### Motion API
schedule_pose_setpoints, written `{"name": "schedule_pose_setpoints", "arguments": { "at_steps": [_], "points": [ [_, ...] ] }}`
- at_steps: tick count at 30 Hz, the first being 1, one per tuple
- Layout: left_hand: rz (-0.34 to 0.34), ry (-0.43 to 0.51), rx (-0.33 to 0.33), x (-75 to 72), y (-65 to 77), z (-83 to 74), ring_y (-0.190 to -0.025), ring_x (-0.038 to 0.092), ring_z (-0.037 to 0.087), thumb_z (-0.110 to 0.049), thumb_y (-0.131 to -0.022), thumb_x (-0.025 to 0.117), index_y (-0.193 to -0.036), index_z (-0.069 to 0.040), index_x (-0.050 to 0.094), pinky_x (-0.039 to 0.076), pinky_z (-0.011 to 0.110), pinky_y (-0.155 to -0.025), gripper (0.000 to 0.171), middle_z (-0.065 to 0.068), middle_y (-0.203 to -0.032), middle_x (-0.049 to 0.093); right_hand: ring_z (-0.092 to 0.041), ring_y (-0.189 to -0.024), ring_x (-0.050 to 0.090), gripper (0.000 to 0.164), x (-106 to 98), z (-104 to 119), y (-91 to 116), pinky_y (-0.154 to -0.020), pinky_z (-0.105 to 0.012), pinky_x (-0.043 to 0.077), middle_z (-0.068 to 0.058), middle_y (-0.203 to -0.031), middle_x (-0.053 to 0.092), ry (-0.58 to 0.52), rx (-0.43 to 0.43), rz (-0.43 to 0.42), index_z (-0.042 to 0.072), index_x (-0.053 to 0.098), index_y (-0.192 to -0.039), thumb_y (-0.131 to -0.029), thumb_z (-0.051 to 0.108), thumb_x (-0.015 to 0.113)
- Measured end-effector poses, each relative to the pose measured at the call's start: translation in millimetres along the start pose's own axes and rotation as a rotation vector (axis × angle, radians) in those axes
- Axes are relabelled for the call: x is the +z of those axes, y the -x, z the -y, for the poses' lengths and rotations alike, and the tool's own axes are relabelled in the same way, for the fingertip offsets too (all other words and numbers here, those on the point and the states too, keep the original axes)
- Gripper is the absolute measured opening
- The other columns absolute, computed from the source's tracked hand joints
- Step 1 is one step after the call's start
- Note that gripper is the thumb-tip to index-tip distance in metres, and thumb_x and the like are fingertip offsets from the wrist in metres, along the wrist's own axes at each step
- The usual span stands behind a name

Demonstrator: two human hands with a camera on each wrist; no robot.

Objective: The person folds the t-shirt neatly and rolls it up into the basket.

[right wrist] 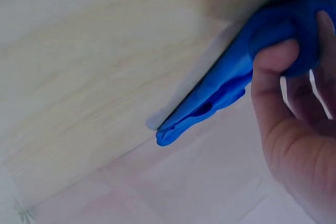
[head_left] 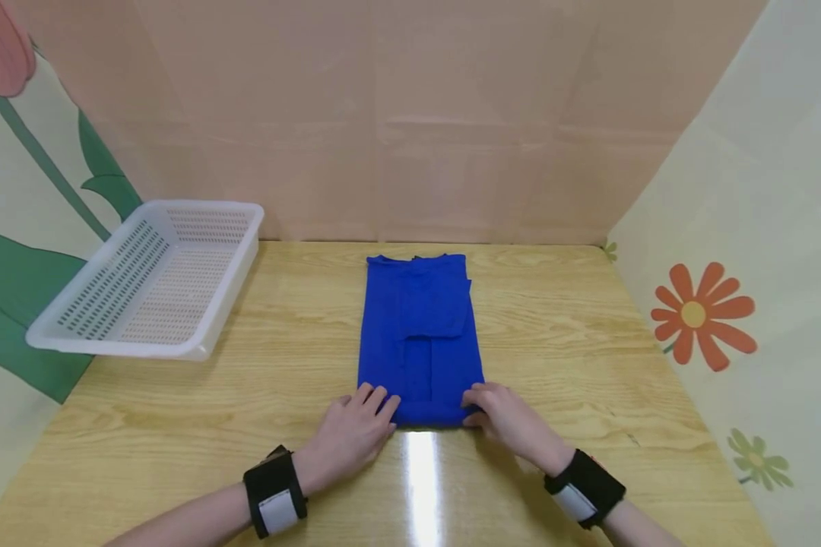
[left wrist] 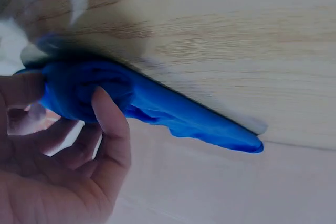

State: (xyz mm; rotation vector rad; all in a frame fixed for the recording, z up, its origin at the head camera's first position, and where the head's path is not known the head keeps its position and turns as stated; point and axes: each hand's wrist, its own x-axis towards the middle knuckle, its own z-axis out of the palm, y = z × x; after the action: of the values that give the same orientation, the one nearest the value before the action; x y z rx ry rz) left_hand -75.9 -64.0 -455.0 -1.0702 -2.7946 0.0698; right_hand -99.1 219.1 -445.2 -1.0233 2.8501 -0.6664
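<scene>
A blue shirt (head_left: 383, 327), folded into a long narrow panel, lies on the wooden table with a sleeve-like flap (head_left: 436, 308) on its upper right. Its near end is turned up into a thick roll (head_left: 429, 414). My left hand (head_left: 356, 429) grips the roll's left end; in the left wrist view the thumb and fingers close around the coiled cloth (left wrist: 89, 90). At the opposite end, my right hand (head_left: 513, 425) pinches the roll, and the right wrist view shows a fingertip pressed into the coil (right wrist: 278, 35). Both hands are at the same distance from the table's far edge.
A white perforated plastic basket (head_left: 208, 315) stands at the back left of the table (head_left: 301, 319). A plain pinkish backdrop (head_left: 383, 137) rises behind, with flower-printed sheets (head_left: 759, 190) along both sides. Black straps (head_left: 584, 486) are on both wrists.
</scene>
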Motion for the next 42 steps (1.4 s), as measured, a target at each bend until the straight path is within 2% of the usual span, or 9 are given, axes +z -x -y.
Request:
{"name": "schedule_pose_setpoints", "arguments": {
  "at_steps": [4,8,11,14,20,24,31,36,42],
  "points": [
    [-0.018,-0.083,0.009,1.3,-0.8,-3.3,-0.103,0.059,0.019,-0.037,-0.101,0.058,-0.132,-0.019,0.061,0.058,0.03,-0.074,0.035,0.001,-0.116,0.063,-0.011,-0.077,0.064,0.007,-5.7,-8.6,-6.5,-0.067,-0.025,0.054,-0.003,-0.085,0.069,-0.1,0.004,0.08,0.004,0.071,-0.091,-0.087,0.004,0.076],
    [-0.083,-0.143,0.009,5.6,-1.8,-4.0,-0.093,0.056,0.018,-0.02,-0.098,0.064,-0.118,-0.018,0.066,0.055,0.026,-0.066,0.02,0.0,-0.106,0.062,-0.011,-0.079,0.065,0.01,-9.6,-14.9,-12.8,-0.068,-0.025,0.055,-0.006,-0.088,0.073,-0.149,0.034,0.136,0.001,0.073,-0.094,-0.088,0.008,0.075],
    [-0.108,-0.141,0.016,8.0,-2.8,-2.7,-0.088,0.054,0.017,-0.013,-0.096,0.065,-0.108,-0.016,0.068,0.053,0.024,-0.062,0.013,0.0,-0.1,0.062,-0.01,-0.079,0.064,0.014,-13.5,-18.1,-17.7,-0.068,-0.023,0.054,-0.008,-0.09,0.074,-0.212,0.086,0.191,-0.002,0.073,-0.097,-0.089,0.009,0.075],
    [-0.1,-0.074,0.023,8.5,-4.2,0.6,-0.088,0.054,0.017,-0.011,-0.096,0.064,-0.108,-0.015,0.069,0.054,0.025,-0.064,0.013,0.001,-0.1,0.062,-0.008,-0.078,0.062,0.017,-17.4,-20.0,-21.4,-0.066,-0.021,0.053,-0.01,-0.092,0.075,-0.267,0.128,0.243,-0.004,0.074,-0.1,-0.091,0.01,0.073],
    [-0.052,0.176,-0.013,7.5,-9.7,10.7,-0.084,0.054,0.015,-0.02,-0.099,0.064,-0.11,-0.012,0.072,0.05,0.024,-0.063,0.016,0.0,-0.096,0.062,-0.006,-0.076,0.058,0.021,-19.6,-22.0,-21.7,-0.065,-0.019,0.051,-0.008,-0.094,0.074,-0.295,0.166,0.282,-0.005,0.073,-0.105,-0.094,0.013,0.07],
    [-0.049,0.239,-0.031,6.8,-14.9,14.8,-0.076,0.052,0.013,-0.019,-0.098,0.065,-0.103,-0.012,0.074,0.044,0.021,-0.057,0.012,-0.001,-0.087,0.06,-0.009,-0.081,0.062,0.022,-17.5,-22.5,-16.5,-0.07,-0.022,0.053,-0.008,-0.097,0.074,-0.236,0.137,0.228,-0.003,0.073,-0.106,-0.094,0.015,0.071],
    [-0.003,0.336,-0.05,4.6,-24.1,20.8,-0.073,0.057,0.014,-0.018,-0.096,0.068,-0.096,-0.011,0.075,0.048,0.022,-0.061,0.01,-0.001,-0.08,0.063,-0.021,-0.097,0.066,0.037,-4.7,-13.4,1.4,-0.083,-0.039,0.057,-0.008,-0.105,0.069,0.064,0.012,0.003,0.003,0.071,-0.113,-0.083,0.021,0.083],
    [0.074,0.555,-0.086,0.4,-32.6,33.0,-0.089,0.07,0.023,-0.014,-0.094,0.071,-0.104,-0.003,0.076,0.058,0.034,-0.078,0.015,0.009,-0.093,0.074,-0.02,-0.098,0.061,0.043,5.0,-8.5,7.2,-0.082,-0.038,0.056,-0.006,-0.105,0.066,0.191,-0.044,-0.133,0.006,0.067,-0.113,-0.078,0.021,0.087],
    [0.191,0.766,-0.152,-3.0,-40.0,46.2,-0.107,0.069,0.029,-0.016,-0.094,0.071,-0.11,0.002,0.075,0.056,0.044,-0.092,0.024,0.015,-0.111,0.075,-0.018,-0.092,0.062,0.029,10.2,-10.6,7.5,-0.077,-0.036,0.057,-0.004,-0.099,0.067,0.242,-0.105,-0.21,0.008,0.07,-0.103,-0.08,0.014,0.085]
  ]
}}
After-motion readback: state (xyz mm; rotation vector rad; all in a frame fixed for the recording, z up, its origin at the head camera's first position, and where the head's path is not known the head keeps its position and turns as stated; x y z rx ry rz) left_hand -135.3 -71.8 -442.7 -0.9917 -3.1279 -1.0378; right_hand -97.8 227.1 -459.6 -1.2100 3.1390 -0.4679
